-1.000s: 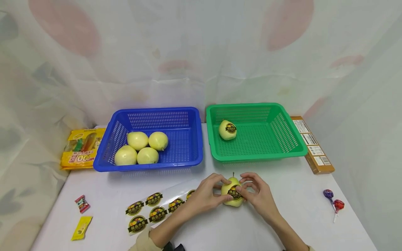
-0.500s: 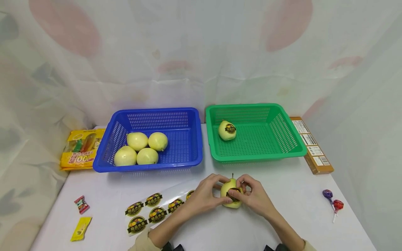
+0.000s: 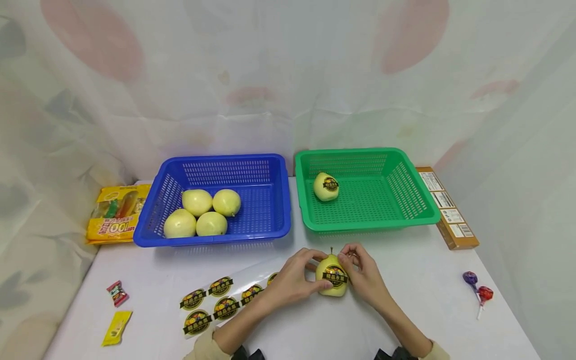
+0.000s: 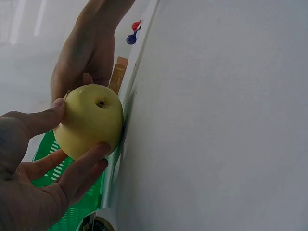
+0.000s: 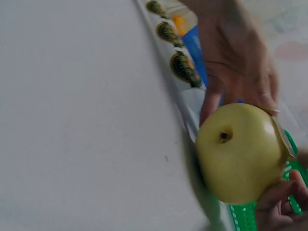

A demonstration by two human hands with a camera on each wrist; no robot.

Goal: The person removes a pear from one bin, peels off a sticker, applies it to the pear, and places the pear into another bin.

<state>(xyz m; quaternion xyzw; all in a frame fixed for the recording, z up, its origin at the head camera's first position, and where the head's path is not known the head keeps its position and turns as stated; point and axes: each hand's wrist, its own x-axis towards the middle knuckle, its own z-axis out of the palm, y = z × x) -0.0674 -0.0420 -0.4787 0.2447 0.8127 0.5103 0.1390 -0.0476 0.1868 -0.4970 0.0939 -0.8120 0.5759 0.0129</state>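
My left hand (image 3: 294, 279) grips the pear (image 3: 330, 288). Against its side, my right hand (image 3: 365, 274) has bent fingers; I can't tell their grip.

Pear (image 3: 332, 292) lower centre, between my left hand (image 3: 298, 281) and right hand (image 3: 366, 276), sticker (image 3: 335, 276) on it. Sticker sheet (image 3: 243, 276) lower left of centre, partly behind my left forearm (image 3: 245, 322). Farther back: left basket (image 3: 254, 212) holds four pears (image 3: 198, 202), right basket (image 3: 366, 200) one stickered pear (image 3: 320, 190). Bag (image 3: 118, 210) far left, box (image 3: 450, 215) right, lollipops (image 3: 485, 293) lower right, candies (image 3: 117, 293) lower left.
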